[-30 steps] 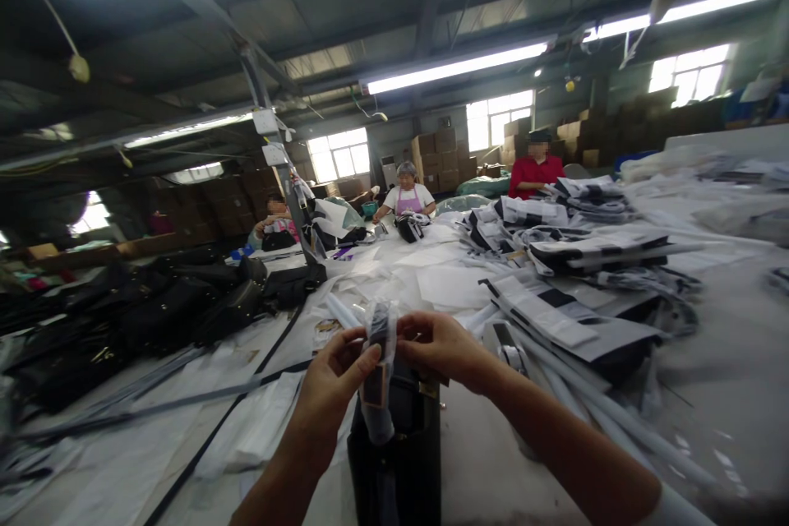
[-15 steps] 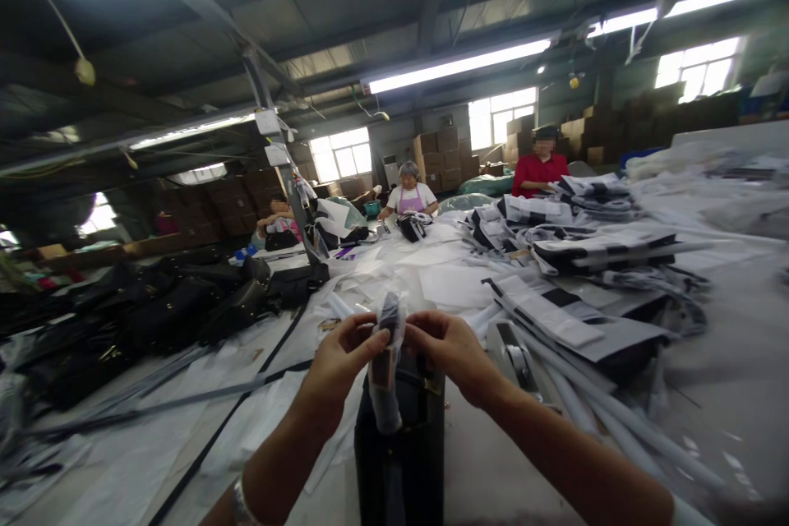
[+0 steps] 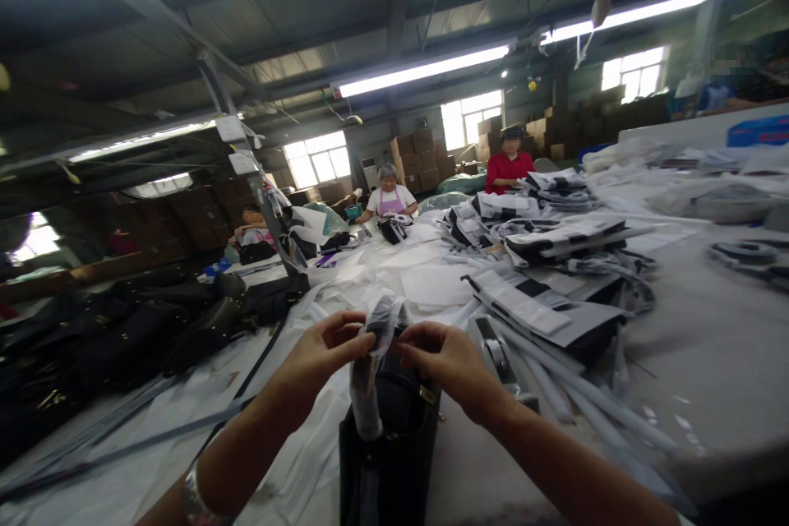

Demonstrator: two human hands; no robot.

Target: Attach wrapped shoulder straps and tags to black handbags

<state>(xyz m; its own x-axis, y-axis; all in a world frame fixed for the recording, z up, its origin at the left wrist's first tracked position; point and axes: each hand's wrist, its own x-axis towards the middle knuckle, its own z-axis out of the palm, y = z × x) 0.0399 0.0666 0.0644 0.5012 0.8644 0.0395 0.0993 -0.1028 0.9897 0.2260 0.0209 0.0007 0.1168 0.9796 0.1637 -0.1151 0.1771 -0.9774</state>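
Note:
A black handbag (image 3: 389, 472) stands upright directly in front of me, a small gold-coloured fitting on its right side. Rising from its top is a handle (image 3: 365, 399) wrapped in cloudy clear plastic film. My left hand (image 3: 329, 345) pinches this wrapped handle near its top, thumb on the near side. On the handle's other side, my right hand (image 3: 449, 366) has its thumb and fingertips drawn together against the wrap or the strap; exactly what lies between them is hidden. Loose film sticks up above the fingers.
Right of the bag lies a metallic tape dispenser (image 3: 493, 349), beside pale tubes (image 3: 555, 394). Partly wrapped bags (image 3: 546, 308) are piled beyond it. Black bags (image 3: 141, 320) heap up at left, near a post (image 3: 256, 189). Co-workers (image 3: 389, 199) sit across the table.
The view has swung right, so the scene sits further left. The wrapped handle has tipped left at its base, uncovering more of the bag's top. Both hands stay at the handle.

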